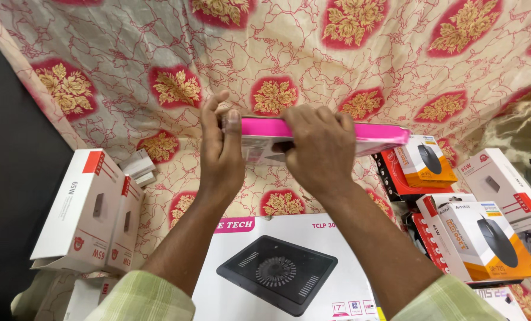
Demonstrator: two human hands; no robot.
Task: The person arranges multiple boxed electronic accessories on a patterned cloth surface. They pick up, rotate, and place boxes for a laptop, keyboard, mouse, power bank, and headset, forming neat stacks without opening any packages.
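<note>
**Both Hands on a Flat Pink-Edged Box**

While I look down, I hold a flat box with a pink edge [328, 132] up over the cloth, its thin side turned toward me and lying nearly level. My left hand [221, 151] grips its left end, thumb pressed on the pink edge and fingers [209, 116] reaching up behind it. My right hand [319, 148] is laid over the middle of the box, fingers curled over the top edge and closed on it, so that the box sits pinched between both hands. Its right end sticks out free past my right hand, above the boxes on that side.

Under the box spreads a cream cloth with red and gold flower patches [349, 59]. Just below my forearms lies a large white carton showing a black cooling pad [277, 270]. To my left stand two white and red charger boxes [90, 211], leaning side by side, with a small white block [137, 163] behind them. To my right sit several white and orange mouse boxes [485, 238], one more [426, 157] just under the free end of the pink-edged box, and another white and red charger box [500, 181] beyond them. Pale green checked sleeves [146, 297] cover both my arms near the bottom edge.
</note>
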